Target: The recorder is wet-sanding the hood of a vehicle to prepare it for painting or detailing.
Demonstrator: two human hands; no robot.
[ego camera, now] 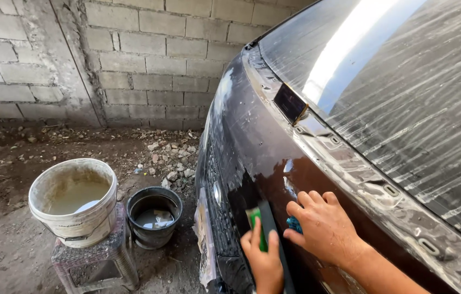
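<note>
1. The left hand [264,260] has its fingers closed on a green sanding block [257,226], pressed flat against the wet dark car hood [252,158] near its front edge.
2. The right hand [325,226] lies spread on the same hood just beside the left one, palm down, fingers together; a scrap of blue material [294,224] shows under its fingertips, and I cannot tell whether the fingers pinch it or only rest on it.
3. The block looks small, light and fairly stiff, with a soft face. Being wet, it is likely slippery, so a hold across its top with thumb and fingers at the edges seems safest.
4. The hood is hard, smooth and glossy with water, so a hand on it will slide easily.
5. Higher up, the windscreen [415,92] is streaked with whitish wipe marks, and a small dark tag [290,103] stands at its lower edge.
6. To the left, a white bucket [75,204] of murky water sits on a low woven stool [97,261]; a black bucket [154,215] with a little water stands on the dirt floor [13,179] just beside it.
7. A grey block wall [132,54] closes the background, with rubble at its foot.
</note>
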